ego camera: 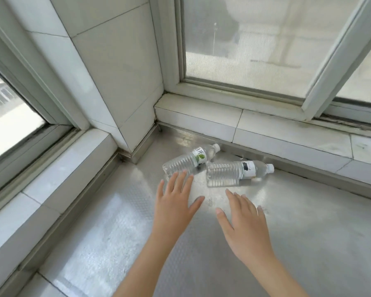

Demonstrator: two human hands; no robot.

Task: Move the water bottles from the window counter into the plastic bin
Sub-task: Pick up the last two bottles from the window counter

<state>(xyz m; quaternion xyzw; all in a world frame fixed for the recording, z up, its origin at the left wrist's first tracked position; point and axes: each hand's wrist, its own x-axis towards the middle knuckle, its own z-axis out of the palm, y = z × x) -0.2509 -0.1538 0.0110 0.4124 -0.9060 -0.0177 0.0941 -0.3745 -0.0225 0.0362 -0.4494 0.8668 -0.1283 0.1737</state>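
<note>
the fingers [181, 179] of the left hand [174, 202] are spread flat and open, nothing gripped; their tips are seen just at the base end of the leaf-label bottle [190, 160], whether touching it cannot be told. the fingers [242, 201] of the right hand [242, 224] are likewise splayed and empty, held a little short of the second bottle [237, 172], near its ribbed base but apart from it. both palms are turned down over the desk [308, 232], which is judged to be the posture of a reach with the grasp not yet closed, one hand being lined up per bottle.

outward from the fingers, both bottles are found lying on their sides on the metal desk, caps pointed away to the right. the leaf-label bottle is taken as the landmark: the second bottle lies just beside it on the right and nearer the person, seemingly touching near its middle; the tiled ledge [287, 133] under the window [244, 50] runs just behind it; the tiled corner pillar [116, 71] stands behind it to the left. being round and on their sides, the bottles are judged liable to roll if nudged, so a wrap around the ribbed body is called for.

the plastic bin is not seen in this view, and neither bottle is lifted yet.
</note>
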